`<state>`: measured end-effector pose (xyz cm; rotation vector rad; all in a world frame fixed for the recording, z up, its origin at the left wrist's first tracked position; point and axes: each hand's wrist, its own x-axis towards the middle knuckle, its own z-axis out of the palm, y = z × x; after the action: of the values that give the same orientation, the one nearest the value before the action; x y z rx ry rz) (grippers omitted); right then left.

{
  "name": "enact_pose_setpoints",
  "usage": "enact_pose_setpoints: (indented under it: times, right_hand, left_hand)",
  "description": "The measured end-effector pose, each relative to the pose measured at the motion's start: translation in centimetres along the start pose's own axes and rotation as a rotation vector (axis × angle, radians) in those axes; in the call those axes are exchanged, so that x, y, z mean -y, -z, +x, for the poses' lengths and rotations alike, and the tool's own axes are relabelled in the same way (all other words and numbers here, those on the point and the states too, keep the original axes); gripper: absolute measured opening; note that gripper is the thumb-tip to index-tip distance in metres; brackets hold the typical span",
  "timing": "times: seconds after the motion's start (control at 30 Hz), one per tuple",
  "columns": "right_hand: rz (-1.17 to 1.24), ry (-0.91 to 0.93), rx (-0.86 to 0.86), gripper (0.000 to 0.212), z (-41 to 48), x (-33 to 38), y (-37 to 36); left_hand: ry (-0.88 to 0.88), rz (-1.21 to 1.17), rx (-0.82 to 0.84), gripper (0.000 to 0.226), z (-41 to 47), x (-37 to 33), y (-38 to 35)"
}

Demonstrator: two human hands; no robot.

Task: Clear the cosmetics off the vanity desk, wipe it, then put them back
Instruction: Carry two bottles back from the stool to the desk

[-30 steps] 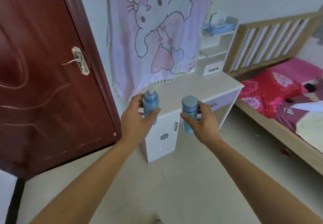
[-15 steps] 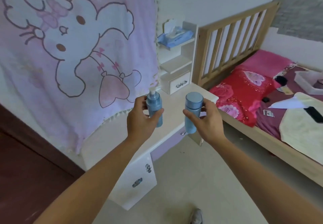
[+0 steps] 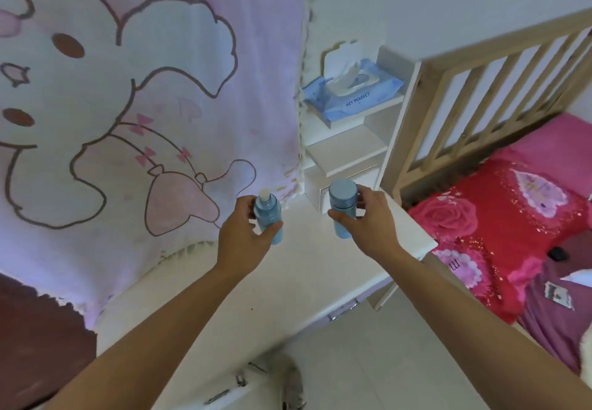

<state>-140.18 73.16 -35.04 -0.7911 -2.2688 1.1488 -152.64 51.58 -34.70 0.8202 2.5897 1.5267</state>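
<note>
Pump-top blue bottle [image 3: 267, 215] gripped by left hand [image 3: 242, 240] fingers, round-capped cylinder [image 3: 342, 196] by right hand [image 3: 373, 231] fingers, smooth white desk [image 3: 288, 284]

Left hand [image 3: 243, 236]: bare; back of the hand and the thumb in view, knuckle creases faint.
Left forearm [image 3: 144, 329]: bare from the wrist to the picture's edge; slender, looks broader toward the near end.
Right hand [image 3: 368, 227]: bare; back and thumb in view.
Right forearm [image 3: 480, 323]: bare from wrist to edge; same slender build.
Footwear [image 3: 293, 384]: blurred grey shape with dark flecks at the bottom edge, seemingly a shoe toe; too smeared for detail.
</note>
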Motion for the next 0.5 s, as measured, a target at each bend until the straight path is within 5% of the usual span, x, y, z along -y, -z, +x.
enact_pose_setpoints:
  times: [0.5]
  right_hand:
    - [-0.125,-0.243,0.268,0.058,15.8,-6.2,-15.2]
  left_hand:
    - [0.323,0.018,0.077,0.05,13.2,13.4,-11.9]
